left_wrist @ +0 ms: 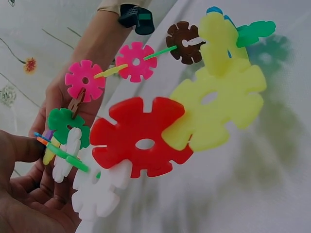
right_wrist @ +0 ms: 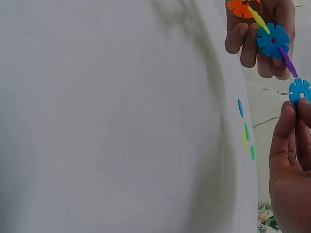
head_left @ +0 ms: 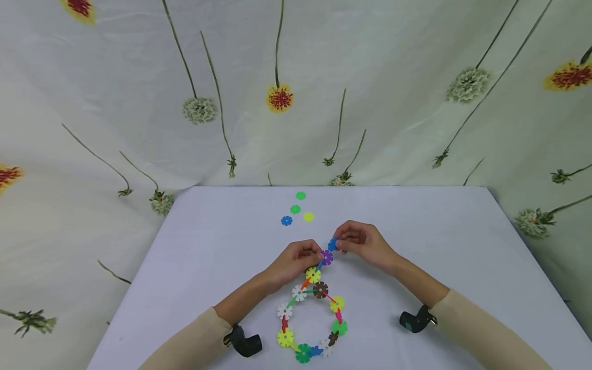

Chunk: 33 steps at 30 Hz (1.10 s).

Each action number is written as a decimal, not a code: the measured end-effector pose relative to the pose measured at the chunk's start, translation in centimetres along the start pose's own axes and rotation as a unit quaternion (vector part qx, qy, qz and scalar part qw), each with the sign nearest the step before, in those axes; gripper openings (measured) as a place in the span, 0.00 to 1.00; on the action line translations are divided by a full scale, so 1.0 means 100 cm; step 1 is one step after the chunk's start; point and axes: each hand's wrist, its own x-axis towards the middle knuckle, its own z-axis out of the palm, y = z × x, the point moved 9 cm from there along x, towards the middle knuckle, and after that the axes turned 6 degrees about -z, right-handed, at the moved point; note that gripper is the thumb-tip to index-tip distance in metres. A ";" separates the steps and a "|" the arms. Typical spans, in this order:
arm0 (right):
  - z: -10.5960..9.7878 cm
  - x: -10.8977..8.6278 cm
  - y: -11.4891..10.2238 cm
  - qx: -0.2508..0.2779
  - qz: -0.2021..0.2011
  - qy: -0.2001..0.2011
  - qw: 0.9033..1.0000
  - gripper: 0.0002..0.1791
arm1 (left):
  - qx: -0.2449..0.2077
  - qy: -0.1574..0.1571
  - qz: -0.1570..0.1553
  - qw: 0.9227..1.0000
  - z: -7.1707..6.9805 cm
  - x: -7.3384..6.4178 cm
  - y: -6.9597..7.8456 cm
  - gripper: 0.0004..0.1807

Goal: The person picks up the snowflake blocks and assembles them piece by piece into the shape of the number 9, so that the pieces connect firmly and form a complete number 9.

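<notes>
Notched plastic discs are joined edge to edge into a chain (head_left: 339, 304) whose lower part forms a ring over the white table. From the ring's top a branch rises through a yellow disc (head_left: 313, 275) and a blue disc (right_wrist: 273, 41) to a purple disc (head_left: 326, 257). My left hand (head_left: 298, 258) grips this branch near the purple disc, its fingers behind the blue one. Between thumb and fingertips my right hand (head_left: 365, 242) pinches a separate blue disc (right_wrist: 299, 88), close beside the purple disc's edge. My fingers cover part of the branch.
Several loose discs lie toward the table's far edge: a blue disc (head_left: 287, 220), a yellow disc (head_left: 308, 217) and green discs (head_left: 295, 209). A flower-printed cloth (head_left: 393, 92) hangs behind the table (head_left: 185, 246). Black cameras (head_left: 244, 343) are worn at both wrists.
</notes>
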 end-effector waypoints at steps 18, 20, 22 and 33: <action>0.009 -0.006 -0.002 0.061 -0.026 -0.003 0.998 0.07 | -0.002 0.008 0.009 1.000 0.003 0.004 0.005 0.11; 0.009 -0.006 -0.003 0.057 -0.031 -0.008 0.998 0.06 | -0.010 0.010 0.001 1.000 0.003 0.004 0.004 0.11; 0.010 -0.006 -0.005 0.049 -0.038 -0.014 0.998 0.05 | -0.019 0.009 -0.011 1.000 0.003 0.004 0.002 0.12; 0.015 -0.009 -0.011 0.038 -0.066 -0.030 0.997 0.05 | -0.011 0.000 -0.023 1.000 0.002 0.002 -0.002 0.12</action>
